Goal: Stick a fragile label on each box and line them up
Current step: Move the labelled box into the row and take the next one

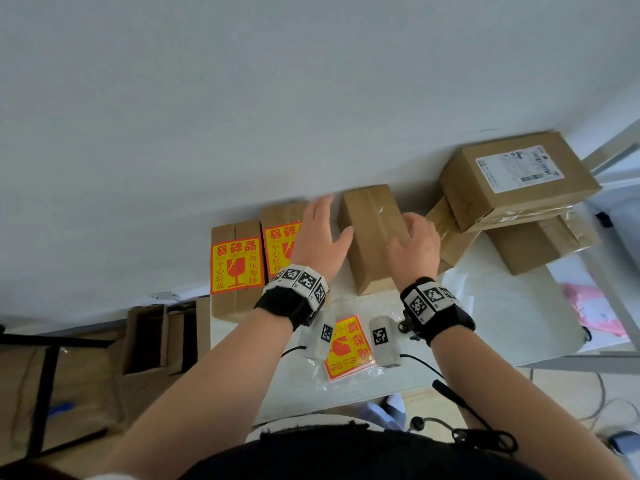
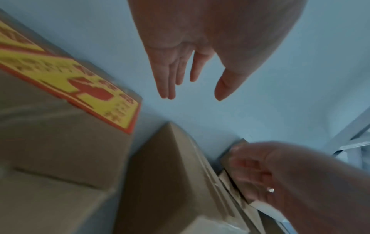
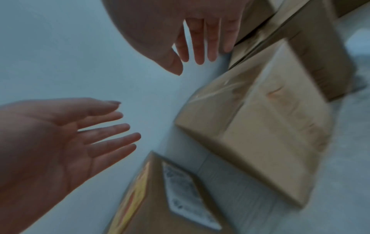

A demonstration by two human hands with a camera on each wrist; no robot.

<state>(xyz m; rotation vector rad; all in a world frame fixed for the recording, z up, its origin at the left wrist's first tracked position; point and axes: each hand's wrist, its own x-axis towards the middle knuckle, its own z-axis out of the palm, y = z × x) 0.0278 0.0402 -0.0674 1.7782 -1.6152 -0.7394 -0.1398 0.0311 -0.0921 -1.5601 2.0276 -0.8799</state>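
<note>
I see my left hand (image 1: 317, 237) and right hand (image 1: 414, 245), both spread wide and holding nothing, flanking the plain box (image 1: 372, 233) on the desk (image 1: 502, 317). Left of that box stand two labelled boxes (image 1: 237, 268); labels (image 1: 348, 348) lie nearer me.

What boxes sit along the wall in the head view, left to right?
First labelled box → second labelled box, partly behind the left hand → plain box, right hand at its side → stacked boxes.
</note>
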